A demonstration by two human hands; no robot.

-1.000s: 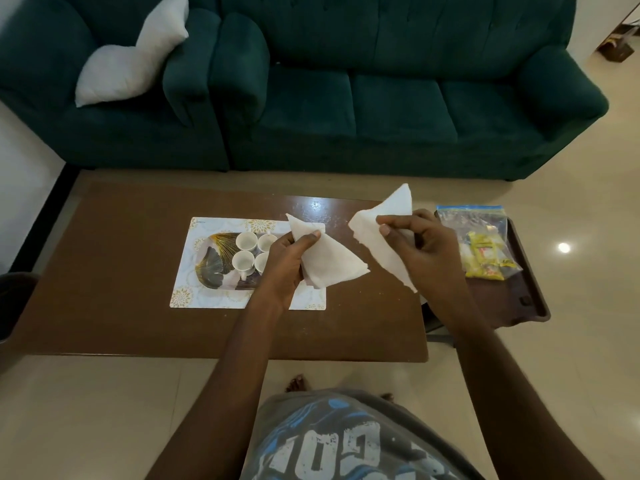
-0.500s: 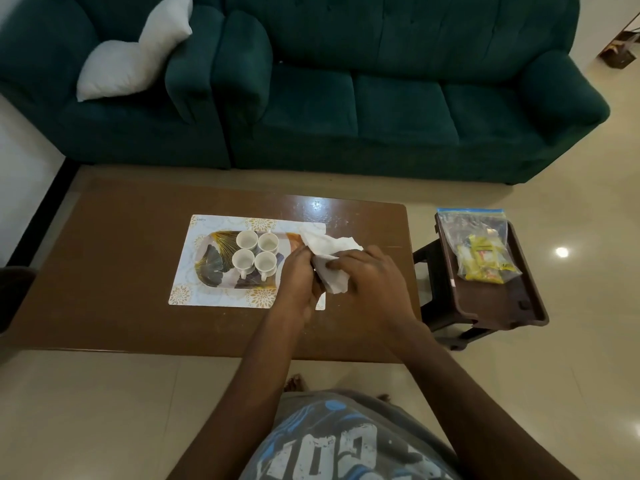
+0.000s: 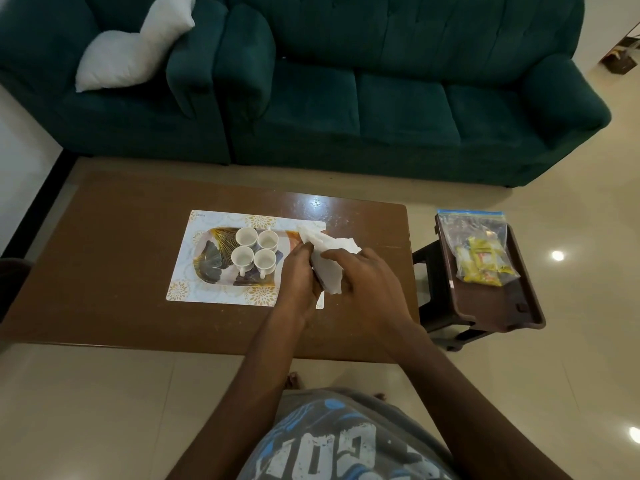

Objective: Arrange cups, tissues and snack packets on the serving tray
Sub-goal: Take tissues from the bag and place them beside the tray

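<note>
1. Brown coffee table (image 3: 121, 271) in front of a green sofa (image 3: 381, 98), with a white cushion (image 3: 131, 53) on the sofa's left seat.
2. On the table there's a white mat (image 3: 180, 289), and the patterned serving tray (image 3: 211, 258) sits on it.
3. Four white cups (image 3: 242, 256) stand upright on the tray in a tight two-by-two block.
4. Left hand (image 3: 299, 282) is curled onto a crumpled white tissue (image 3: 329, 271), thumb pinching it from the left.
5. Right hand (image 3: 367, 285) grips the same tissue from the other side, fingers bent over it.
6. The tissue is over the right end of the tray, just beside the cups. Can't tell from my feed if it's touching the tray.
7. Snack packets are in a clear zip bag (image 3: 481, 258) on a dark brown stool (image 3: 495, 306) right of the table, well apart from the tray.
</note>
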